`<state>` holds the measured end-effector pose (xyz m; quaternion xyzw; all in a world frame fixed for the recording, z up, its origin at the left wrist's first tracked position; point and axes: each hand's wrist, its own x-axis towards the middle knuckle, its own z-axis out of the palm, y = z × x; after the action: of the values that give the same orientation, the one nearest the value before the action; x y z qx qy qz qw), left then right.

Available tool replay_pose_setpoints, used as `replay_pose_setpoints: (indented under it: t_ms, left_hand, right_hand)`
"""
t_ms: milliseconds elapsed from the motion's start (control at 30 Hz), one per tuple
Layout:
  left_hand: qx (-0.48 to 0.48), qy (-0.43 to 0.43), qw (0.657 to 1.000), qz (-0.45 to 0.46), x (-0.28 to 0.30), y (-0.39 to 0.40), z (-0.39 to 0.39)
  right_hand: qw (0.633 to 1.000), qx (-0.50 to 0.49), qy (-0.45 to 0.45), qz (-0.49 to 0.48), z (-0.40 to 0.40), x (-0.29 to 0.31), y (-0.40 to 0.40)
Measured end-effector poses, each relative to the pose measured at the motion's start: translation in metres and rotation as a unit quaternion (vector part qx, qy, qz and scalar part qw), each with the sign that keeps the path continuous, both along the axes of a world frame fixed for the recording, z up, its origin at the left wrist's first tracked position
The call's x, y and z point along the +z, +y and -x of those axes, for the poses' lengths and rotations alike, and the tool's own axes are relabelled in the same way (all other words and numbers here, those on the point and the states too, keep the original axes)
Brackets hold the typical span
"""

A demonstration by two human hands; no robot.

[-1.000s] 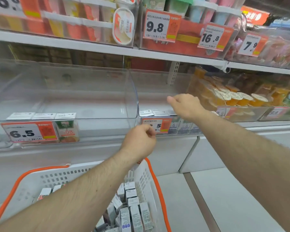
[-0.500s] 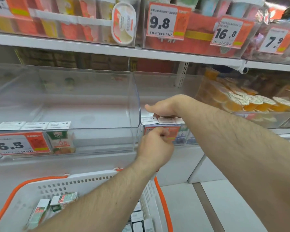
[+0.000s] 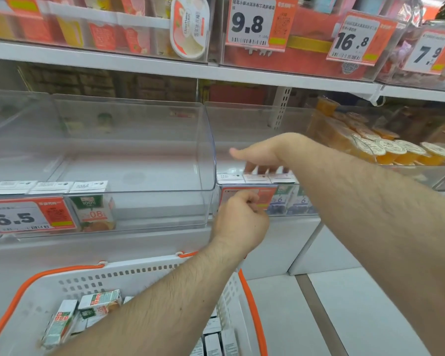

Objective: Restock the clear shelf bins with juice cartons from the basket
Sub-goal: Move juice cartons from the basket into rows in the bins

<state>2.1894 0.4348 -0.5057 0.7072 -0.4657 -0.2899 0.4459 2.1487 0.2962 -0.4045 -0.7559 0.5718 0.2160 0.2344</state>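
Shelf: middle tier carries clear bins.
Left bin: three cartons at front wall, rest bare.
Right bin: row of cartons along front edge.
Basket: more juice cartons inside, below shelf.
Right hand: since a second ago lowered from above bin rim; fingers now on carton tops, thumb out; grip not discernible.
Left hand: risen to price tag, fingers curled at it; pinch uncertain.
Judgement: row being squared up; restocking barely begun.
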Motion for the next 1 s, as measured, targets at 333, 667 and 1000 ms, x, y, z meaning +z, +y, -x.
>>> replay_pose_setpoints:
  t_ms: [333, 667, 1000]
  left_hand:
    - [-0.016, 0.017, 1.000, -0.019, -0.005, -0.004, 0.002]
    - [-0.016, 0.030, 0.999, -0.014, -0.007, -0.003, 0.004]
    - [-0.033, 0.221, 0.975, -0.023, 0.006, 0.013, -0.004]
  right_hand:
    - [0.995, -0.100, 0.005, 0.028, 0.069, 0.000, -0.031]
    - [0.989, -0.139, -0.006, 0.045, 0.106, -0.011, -0.047]
    - [0.960, -0.119, -0.101, 0.232, 0.104, -0.009, -0.021]
